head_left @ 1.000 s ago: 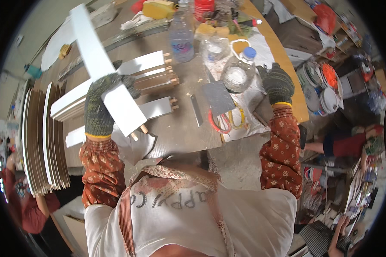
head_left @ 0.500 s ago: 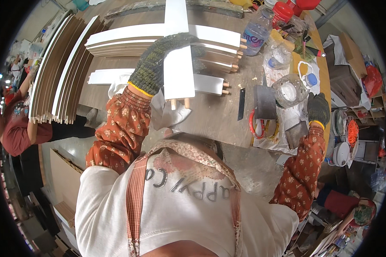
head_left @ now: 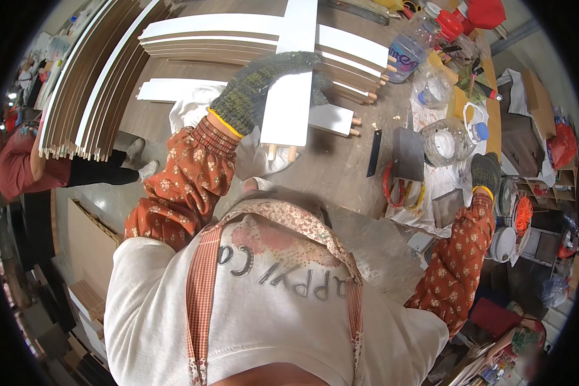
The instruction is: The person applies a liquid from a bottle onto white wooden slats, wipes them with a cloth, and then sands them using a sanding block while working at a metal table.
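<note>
My gloved left hand (head_left: 257, 87) is closed around a long white board (head_left: 286, 119), which stands out lengthwise over the bench. Two wooden dowels (head_left: 293, 154) stick out of the board's near end. Behind it, a stack of similar white boards (head_left: 219, 27) lies crosswise, dowels at the right ends. Another white board (head_left: 331, 120) lies nearer, partly hidden by my hand and a white cloth (head_left: 190, 110). At the bench's right edge is my gloved right hand (head_left: 486, 172), just beyond a dark flat block (head_left: 448, 207) and close to a clear plastic jug (head_left: 439, 143); its fingers are hidden.
More boards (head_left: 100, 83) stand stacked at the left. A grey block (head_left: 408, 153), red-handled scissors (head_left: 392, 186) and a black strip (head_left: 374, 153) lie right of centre. A labelled water bottle (head_left: 412, 51) stands behind them. At far left is another person (head_left: 35, 161).
The view has shifted, so the bench and its things sit farther right in the picture. The white board remains in my left hand; my right hand stays by the bench's right edge.
</note>
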Demonstrator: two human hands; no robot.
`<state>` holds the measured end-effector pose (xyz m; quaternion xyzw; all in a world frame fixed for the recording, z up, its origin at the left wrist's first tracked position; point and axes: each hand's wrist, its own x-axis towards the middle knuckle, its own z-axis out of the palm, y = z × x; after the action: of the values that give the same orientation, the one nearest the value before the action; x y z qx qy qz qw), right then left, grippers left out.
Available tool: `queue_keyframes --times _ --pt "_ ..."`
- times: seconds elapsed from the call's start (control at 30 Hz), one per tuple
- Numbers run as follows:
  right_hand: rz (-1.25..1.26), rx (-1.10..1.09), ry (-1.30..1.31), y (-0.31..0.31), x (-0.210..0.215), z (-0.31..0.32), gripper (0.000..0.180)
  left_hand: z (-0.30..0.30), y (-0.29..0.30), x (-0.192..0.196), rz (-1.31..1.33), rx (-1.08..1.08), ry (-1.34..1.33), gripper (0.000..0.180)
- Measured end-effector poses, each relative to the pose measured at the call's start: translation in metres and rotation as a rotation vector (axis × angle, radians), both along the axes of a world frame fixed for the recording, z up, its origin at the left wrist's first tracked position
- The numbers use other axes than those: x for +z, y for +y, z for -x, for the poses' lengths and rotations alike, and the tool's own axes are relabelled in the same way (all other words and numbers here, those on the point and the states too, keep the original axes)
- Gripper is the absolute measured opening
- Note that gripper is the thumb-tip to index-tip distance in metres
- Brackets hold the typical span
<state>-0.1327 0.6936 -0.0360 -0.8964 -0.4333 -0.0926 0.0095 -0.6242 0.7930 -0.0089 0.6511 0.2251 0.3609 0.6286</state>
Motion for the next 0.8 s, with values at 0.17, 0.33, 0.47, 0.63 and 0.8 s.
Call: queue_keyframes --times 0.17,0.33,0.47,0.63,0.8 --pt "-0.045 -0.034 -0.043 -0.011 0.007 -0.001 0.037 0.004 -0.003 -0.002 -0.332 0.046 0.208 0.037" --pt "-0.044 -0.014 -0.024 -0.016 0.022 0.003 0.036 0.0 0.002 -0.004 -0.008 -0.018 0.042 0.037" --pt "0.13 0.02 -0.08 -0.013 0.008 -0.02 0.035 -0.005 0.002 0.0 0.199 -0.022 -0.084 0.038" --pt "0.127 0.046 0.059 -0.012 0.032 0.007 0.036 -0.007 0.001 -0.005 0.214 -0.026 -0.182 0.031" --pt "0.248 0.325 -0.244 -0.028 0.019 -0.023 0.032 0.0 0.008 -0.011 0.189 -0.081 -0.158 0.036"
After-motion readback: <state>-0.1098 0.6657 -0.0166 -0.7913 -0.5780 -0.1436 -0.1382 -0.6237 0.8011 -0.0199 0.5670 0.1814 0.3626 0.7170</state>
